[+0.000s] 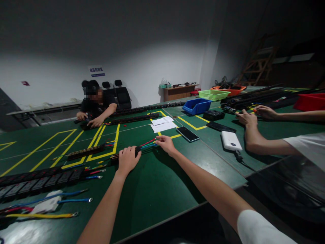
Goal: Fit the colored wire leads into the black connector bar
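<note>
Gripping end of one black strip [114, 157] with left hand [128, 159], mid-table [152, 184]. Pinching its three wires [148, 144] (red, green, blue) with right hand [165, 144]. Nearby: one phone [188, 134], one power bank [231, 140].

Bare left hand [127, 159] and right hand [166, 144], white short sleeve [261, 228] on the right arm.

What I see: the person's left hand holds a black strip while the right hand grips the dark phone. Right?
Not the phone: it lies untouched on the table. The head view shows the right hand pinching the coloured wires at the end of the black strip, which the left hand does hold.
</note>
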Demonstrator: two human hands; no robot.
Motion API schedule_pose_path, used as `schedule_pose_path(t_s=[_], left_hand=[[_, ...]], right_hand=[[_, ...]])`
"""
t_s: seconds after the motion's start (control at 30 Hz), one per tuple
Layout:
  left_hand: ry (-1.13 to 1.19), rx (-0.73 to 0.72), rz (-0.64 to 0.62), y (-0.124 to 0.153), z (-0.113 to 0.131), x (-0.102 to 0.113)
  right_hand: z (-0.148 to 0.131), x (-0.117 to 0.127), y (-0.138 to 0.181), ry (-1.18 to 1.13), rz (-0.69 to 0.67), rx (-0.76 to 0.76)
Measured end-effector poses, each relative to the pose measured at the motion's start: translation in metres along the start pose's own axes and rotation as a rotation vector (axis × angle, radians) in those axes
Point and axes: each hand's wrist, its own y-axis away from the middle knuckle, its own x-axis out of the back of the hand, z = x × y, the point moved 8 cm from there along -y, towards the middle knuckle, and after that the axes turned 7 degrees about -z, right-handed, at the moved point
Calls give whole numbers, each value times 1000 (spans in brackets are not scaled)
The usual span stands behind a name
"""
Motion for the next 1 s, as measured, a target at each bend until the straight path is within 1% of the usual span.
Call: schedule_pose_path(t_s=[0.2, 0.4, 0.7, 1.0], left_hand=[[11, 0, -13, 0, 0, 0], [-29, 13, 7, -2, -2, -3], [-24, 4, 4, -1, -1, -2], [2, 3, -4, -1, -2, -3]], right_hand=[[3, 0, 0, 4, -10, -16], [6, 2, -3, 5, 41, 9], [7, 0, -4, 11, 6, -1], [12, 2, -5, -24, 9, -10]])
